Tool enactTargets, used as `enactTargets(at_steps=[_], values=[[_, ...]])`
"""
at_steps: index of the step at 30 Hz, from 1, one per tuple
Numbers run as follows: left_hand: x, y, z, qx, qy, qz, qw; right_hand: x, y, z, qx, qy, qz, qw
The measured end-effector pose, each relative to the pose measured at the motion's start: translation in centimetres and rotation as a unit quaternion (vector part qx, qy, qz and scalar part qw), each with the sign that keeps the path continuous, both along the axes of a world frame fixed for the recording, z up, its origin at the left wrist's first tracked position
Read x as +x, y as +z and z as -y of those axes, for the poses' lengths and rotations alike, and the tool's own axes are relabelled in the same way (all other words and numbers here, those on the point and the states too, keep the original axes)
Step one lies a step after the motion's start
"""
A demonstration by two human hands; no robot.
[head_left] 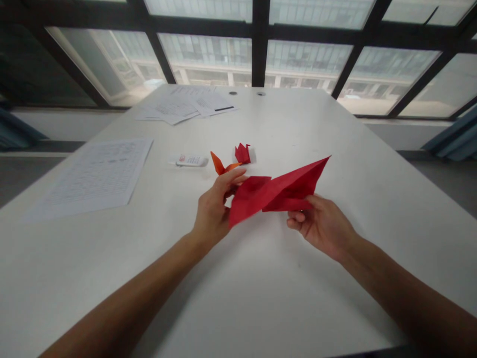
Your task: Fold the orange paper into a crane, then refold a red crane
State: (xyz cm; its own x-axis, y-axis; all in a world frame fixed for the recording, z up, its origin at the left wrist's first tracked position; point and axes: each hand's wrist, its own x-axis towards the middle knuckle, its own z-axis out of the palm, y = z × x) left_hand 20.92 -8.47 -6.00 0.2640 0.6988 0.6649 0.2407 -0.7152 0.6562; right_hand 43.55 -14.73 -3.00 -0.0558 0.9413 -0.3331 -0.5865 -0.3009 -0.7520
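Between my two hands, above the table, is a sheet of red paper (279,191) with creases, partly folded and twisted, one corner pointing up to the right. My left hand (216,206) grips its left side, some fingers hidden behind the paper. At the lower right edge, my right hand (324,221) pinches the paper between thumb and fingers. Just beyond my left hand lies an orange folded-paper figure (222,165), its lower part partly covered by that hand. A small red folded-paper bird (243,153) stands behind it.
A white glue bottle (191,160) lies left of the paper figures. One printed sheet (100,179) is on the left of the white table (238,298), and several more papers (179,105) overlap at the far left. Windows (309,64) rise past the far edge.
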Motion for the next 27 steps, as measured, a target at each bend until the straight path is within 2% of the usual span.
enactTargets(at_steps=[2, 5, 7, 9, 13, 17, 20, 25, 27], values=[[0.2, 0.4, 0.0, -0.008, 0.011, -0.01, 1.0, 0.3, 0.2, -0.3, -0.016, -0.004, -0.009, 1.0], [0.5, 1.2, 0.3, 0.036, 0.044, -0.048, 0.997, 0.5, 0.4, -0.5, -0.038, 0.0, -0.022, 0.999], [0.6, 1.7, 0.6, 0.071, 0.04, -0.083, 0.993, 0.3, 0.5, -0.5, -0.052, 0.014, -0.022, 0.998], [0.7, 1.8, 0.7, 0.072, 0.026, -0.098, 0.992, 0.1, 0.4, -0.4, -0.061, 0.027, -0.02, 0.998], [0.7, 1.5, 0.7, 0.012, 0.025, -0.048, 0.998, -0.1, 0.2, -0.1, -0.06, 0.07, -0.011, 0.996], [0.8, 1.4, 0.7, -0.062, -0.005, -0.018, 0.998, -0.4, -0.1, 0.2, -0.056, 0.109, -0.017, 0.992], [1.0, 1.4, 0.8, -0.086, -0.032, -0.002, 0.996, -0.5, -0.1, 0.4, -0.06, 0.133, -0.017, 0.989], [1.1, 0.9, 0.7, -0.138, -0.084, 0.002, 0.987, 0.0, 0.1, 0.6, -0.072, 0.231, -0.023, 0.97], [1.0, 0.7, 0.7, -0.144, -0.094, 0.002, 0.985, 0.3, 0.3, 0.5, -0.08, 0.225, -0.011, 0.971]])
